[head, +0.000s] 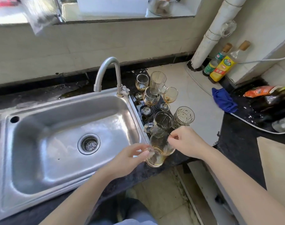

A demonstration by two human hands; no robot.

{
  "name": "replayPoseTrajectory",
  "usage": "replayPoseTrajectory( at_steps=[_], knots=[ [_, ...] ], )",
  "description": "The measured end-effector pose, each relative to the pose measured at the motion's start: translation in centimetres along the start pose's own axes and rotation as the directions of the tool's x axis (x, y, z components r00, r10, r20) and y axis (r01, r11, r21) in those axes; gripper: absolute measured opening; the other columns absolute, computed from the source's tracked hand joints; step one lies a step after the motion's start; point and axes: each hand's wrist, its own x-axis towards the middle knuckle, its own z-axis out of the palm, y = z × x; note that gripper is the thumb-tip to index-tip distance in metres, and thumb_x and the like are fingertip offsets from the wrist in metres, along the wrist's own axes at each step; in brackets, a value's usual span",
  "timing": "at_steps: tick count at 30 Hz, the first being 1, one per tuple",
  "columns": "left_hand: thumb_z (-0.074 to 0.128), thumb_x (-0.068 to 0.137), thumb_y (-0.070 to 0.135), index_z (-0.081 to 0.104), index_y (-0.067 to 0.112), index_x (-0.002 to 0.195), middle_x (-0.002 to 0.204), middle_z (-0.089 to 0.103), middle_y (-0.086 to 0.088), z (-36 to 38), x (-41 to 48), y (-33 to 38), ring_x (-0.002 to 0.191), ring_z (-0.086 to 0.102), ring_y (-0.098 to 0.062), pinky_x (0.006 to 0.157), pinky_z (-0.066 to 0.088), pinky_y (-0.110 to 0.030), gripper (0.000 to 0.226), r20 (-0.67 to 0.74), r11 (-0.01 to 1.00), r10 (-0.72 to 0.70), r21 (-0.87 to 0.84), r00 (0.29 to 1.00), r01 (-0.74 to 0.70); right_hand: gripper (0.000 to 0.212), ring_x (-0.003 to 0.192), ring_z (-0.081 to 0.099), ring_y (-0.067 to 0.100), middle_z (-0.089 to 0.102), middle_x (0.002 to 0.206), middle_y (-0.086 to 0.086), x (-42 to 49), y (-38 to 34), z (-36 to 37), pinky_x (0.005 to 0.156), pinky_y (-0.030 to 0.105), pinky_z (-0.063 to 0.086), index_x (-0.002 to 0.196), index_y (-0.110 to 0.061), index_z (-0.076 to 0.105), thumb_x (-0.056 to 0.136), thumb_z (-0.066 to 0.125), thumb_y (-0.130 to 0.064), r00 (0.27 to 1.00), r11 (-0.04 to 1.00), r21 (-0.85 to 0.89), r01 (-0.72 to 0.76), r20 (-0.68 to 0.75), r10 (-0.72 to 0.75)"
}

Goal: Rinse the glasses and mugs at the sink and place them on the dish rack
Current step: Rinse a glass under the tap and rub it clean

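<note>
left grip (130, 157): on my feed its fingers and thumb are curled round the handle of the glass mug (158, 150)
right grip (186, 142): thumb and forefinger pinch the far rim of that same mug, and the other fingers are loosely curled
glass mug: at the front edge of the dark surface (236, 140), just beside the front right corner of the sink (70, 103); it's tilted a bit with amber dregs inside, and I can't tell if its base touches down
other glassware: right behind it a second mug (162, 121) and a patterned tumbler (183, 116), then stemmed glasses (151, 96) and a tall striped glass (158, 79), all upright
tap (106, 70): spout arcs over the sink's back rim
off right: blue cloth (224, 101), bottles (222, 67) in the corner
</note>
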Motion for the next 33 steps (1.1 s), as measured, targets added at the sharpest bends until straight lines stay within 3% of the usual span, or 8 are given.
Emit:
replayPoseTrajectory(
  at_steps=[2, 6, 10, 14, 18, 22, 27, 33],
  knots=[
    [0.051, 0.094, 0.047, 0.060, 0.032, 0.123, 0.123, 0.063, 0.018, -2.8, -1.4, -0.4, 0.111, 0.061, -0.001, 0.099, 0.045, -0.026, 0.033, -0.022, 0.997, 0.000, -0.074, 1.000, -0.001, 0.028, 0.053, 0.048, 0.018, 0.062, 0.059, 0.008, 0.8, -2.7, 0.0, 0.052, 0.029, 0.038, 0.068, -0.006, 0.070, 0.085, 0.054, -0.022, 0.998, 0.998, 0.032, 0.057, 0.003, -0.057],
    [0.054, 0.092, 0.037, 0.065, 0.020, 0.113, 0.126, 0.063, 0.017, -8.5, -2.7, -1.7, 0.111, 0.061, 0.001, 0.095, 0.044, -0.019, 0.028, -0.121, 0.980, -0.019, -0.199, 0.993, -0.006, 0.040, 0.050, 0.036, 0.015, 0.042, 0.054, 0.014, 4.4, -8.2, 1.5, 0.051, 0.028, 0.031, 0.066, 0.009, 0.056, 0.088, 0.055, -0.024, 0.990, 0.976, 0.168, 0.136, 0.007, -0.139],
    [0.053, 0.097, 0.025, 0.064, 0.022, 0.115, 0.121, 0.067, 0.013, -12.7, -1.9, -4.8, 0.102, 0.063, 0.001, 0.077, 0.044, -0.007, 0.021, -0.289, 0.957, -0.136, -0.284, 0.948, 0.051, 0.046, 0.050, 0.042, 0.017, 0.054, 0.062, 0.022, 10.4, -11.7, 3.5, 0.053, 0.028, 0.035, 0.063, 0.003, 0.053, 0.092, 0.048, -0.032, 0.992, 0.973, 0.218, 0.077, -0.112, -0.053],
    [0.054, 0.097, 0.026, 0.063, 0.025, 0.119, 0.125, 0.065, 0.008, -14.9, -0.8, -7.4, 0.103, 0.063, -0.004, 0.077, 0.043, -0.014, 0.024, -0.393, 0.916, -0.262, -0.390, 0.882, 0.098, 0.017, 0.083, 0.057, 0.029, 0.061, 0.092, 0.012, 16.9, -13.6, 3.7, 0.066, 0.033, 0.041, 0.094, -0.009, 0.055, 0.094, 0.043, -0.021, 0.959, 1.000, 0.002, -0.029, -0.282, 0.029],
    [0.055, 0.097, 0.023, 0.067, 0.013, 0.106, 0.129, 0.064, 0.000, -15.9, 0.4, -8.8, 0.096, 0.063, -0.008, 0.078, 0.042, -0.019, 0.019, -0.407, 0.879, -0.327, -0.461, 0.853, 0.117, 0.035, 0.115, 0.053, 0.034, 0.046, 0.128, 0.017, 22.0, -14.1, 4.4, 0.087, 0.039, 0.045, 0.128, 0.002, 0.042, 0.095, 0.046, -0.010, 0.968, 0.961, -0.259, -0.099, -0.251, 0.032],
    [0.055, 0.096, 0.022, 0.066, 0.009, 0.091, 0.131, 0.061, -0.009, -16.3, 1.2, -9.5, 0.081, 0.060, -0.002, 0.072, 0.043, -0.017, 0.017, -0.418, 0.876, -0.330, -0.470, 0.846, 0.109, 0.031, 0.113, 0.055, 0.031, 0.054, 0.123, 0.018, 25.1, -13.7, 5.6, 0.087, 0.036, 0.048, 0.124, 0.001, 0.051, 0.094, 0.048, -0.005, 0.974, 0.894, -0.438, -0.091, -0.226, -0.012],
    [0.055, 0.096, 0.017, 0.067, 0.013, 0.088, 0.135, 0.058, -0.007, -15.7, 2.1, -9.4, 0.067, 0.057, 0.013, 0.060, 0.041, -0.004, 0.015, -0.424, 0.857, -0.338, -0.508, 0.840, 0.088, 0.013, 0.092, 0.065, 0.026, 0.066, 0.099, 0.008, 26.0, -13.5, 5.0, 0.064, 0.030, 0.042, 0.102, -0.008, 0.060, 0.090, 0.056, -0.004, 0.962, 0.781, -0.622, -0.061, -0.246, -0.121],
    [0.054, 0.096, 0.015, 0.065, 0.006, 0.093, 0.137, 0.054, -0.012, -14.9, 2.4, -9.3, 0.062, 0.054, 0.014, 0.059, 0.040, -0.004, 0.014, -0.439, 0.838, -0.352, -0.542, 0.827, 0.069, 0.017, 0.091, 0.066, 0.026, 0.066, 0.098, 0.007, 25.9, -13.5, 5.9, 0.066, 0.031, 0.047, 0.105, -0.008, 0.060, 0.091, 0.055, -0.001, 0.970, 0.705, -0.710, 0.007, -0.166, -0.177]
  ],
)
